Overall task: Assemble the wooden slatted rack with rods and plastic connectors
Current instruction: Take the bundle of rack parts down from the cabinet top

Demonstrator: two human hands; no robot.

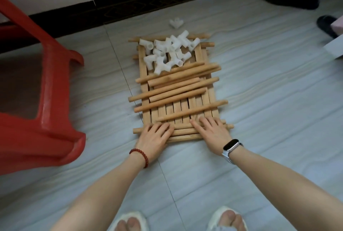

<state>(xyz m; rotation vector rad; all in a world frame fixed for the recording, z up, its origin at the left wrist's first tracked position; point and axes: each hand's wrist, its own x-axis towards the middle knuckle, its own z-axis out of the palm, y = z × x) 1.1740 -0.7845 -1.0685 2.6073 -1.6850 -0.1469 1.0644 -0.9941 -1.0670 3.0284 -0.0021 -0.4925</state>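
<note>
The floor [259,86] carries a red chair [46,100] at left and the slatted panel [178,112] at centre. Loose rods [178,86] lie crosswise on the panel; white connectors [167,52] are piled at its far end. The left hand [155,136] and right hand [210,130] rest flat, fingers straight, on the nearest rods.

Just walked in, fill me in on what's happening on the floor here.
A person is crouched over a flat wooden slatted panel on the tiled floor. Loose wooden rods lie across it, and a heap of white plastic connectors sits at its far end, with one stray connector beyond. The left hand and right hand rest flat on the rods at the near edge. Nothing looks joined yet. A red plastic stool stands to the left.
</note>
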